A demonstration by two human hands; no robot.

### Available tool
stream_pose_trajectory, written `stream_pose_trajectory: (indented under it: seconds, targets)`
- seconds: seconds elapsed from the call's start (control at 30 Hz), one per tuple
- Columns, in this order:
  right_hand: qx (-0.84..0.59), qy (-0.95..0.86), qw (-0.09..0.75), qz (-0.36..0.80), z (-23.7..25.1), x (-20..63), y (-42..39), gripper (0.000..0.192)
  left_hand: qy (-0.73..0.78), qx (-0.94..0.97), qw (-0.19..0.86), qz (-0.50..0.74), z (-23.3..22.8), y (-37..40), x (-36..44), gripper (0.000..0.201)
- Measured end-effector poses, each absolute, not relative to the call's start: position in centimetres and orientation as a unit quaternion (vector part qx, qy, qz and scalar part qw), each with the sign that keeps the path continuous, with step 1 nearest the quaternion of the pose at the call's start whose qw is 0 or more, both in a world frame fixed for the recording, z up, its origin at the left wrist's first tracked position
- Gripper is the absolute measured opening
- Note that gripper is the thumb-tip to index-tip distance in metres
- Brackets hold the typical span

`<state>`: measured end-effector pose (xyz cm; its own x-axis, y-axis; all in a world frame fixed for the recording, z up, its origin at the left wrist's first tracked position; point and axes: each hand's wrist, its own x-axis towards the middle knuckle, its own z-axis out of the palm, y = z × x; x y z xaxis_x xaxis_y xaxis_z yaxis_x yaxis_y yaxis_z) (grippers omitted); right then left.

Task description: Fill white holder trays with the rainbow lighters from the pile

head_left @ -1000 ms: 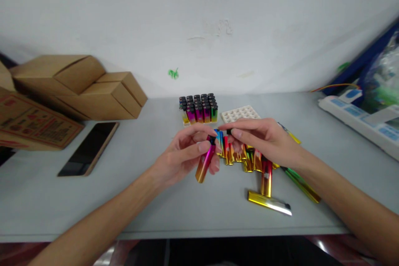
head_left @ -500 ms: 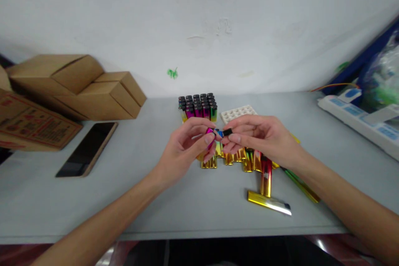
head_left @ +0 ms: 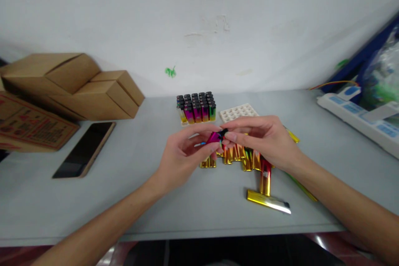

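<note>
My left hand (head_left: 183, 156) holds a pink-and-gold lighter (head_left: 213, 137) above the table, its top end pointing right. My right hand (head_left: 264, 137) pinches a small black cap (head_left: 223, 134) against that top end. Below both hands lies a heap of shiny gold, red and green lighters (head_left: 246, 158). One gold-and-silver lighter (head_left: 268, 202) lies apart near the front edge.
A tray of upright lighters with black tops (head_left: 196, 108) and a white grid tray (head_left: 238, 112) stand behind the hands. A phone (head_left: 84, 149) and cardboard boxes (head_left: 75, 85) sit on the left. A white power strip (head_left: 358, 120) lies at the right.
The left hand turned the pink lighter from hanging down to pointing right. The right hand's black cap has come up against its top end.
</note>
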<state>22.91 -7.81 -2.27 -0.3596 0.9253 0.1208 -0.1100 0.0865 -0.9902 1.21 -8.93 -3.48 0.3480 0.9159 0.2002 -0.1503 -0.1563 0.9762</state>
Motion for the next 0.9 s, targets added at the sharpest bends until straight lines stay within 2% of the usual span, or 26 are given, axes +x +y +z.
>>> stream_pose_trajectory:
  seconds: [0.3, 0.67, 0.9]
  targets:
    - [-0.354, -0.616, 0.426, 0.56, -2.3, 22.6, -7.8, 0.029, 0.347, 0.617, 0.514, 0.484, -4.0, -9.2, 1.4, 0.026]
    - [-0.38, -0.698, 0.377, 0.475, -2.3, 23.7, -7.5, 0.028, 0.352, 0.738, 0.371, 0.44, -4.5, -8.6, 0.6, 0.03]
    - [-0.388, -0.683, 0.366, 0.499, -2.8, 23.8, -7.3, 0.028, 0.352, 0.777, 0.297, 0.43, -4.6, -8.5, 0.6, 0.029]
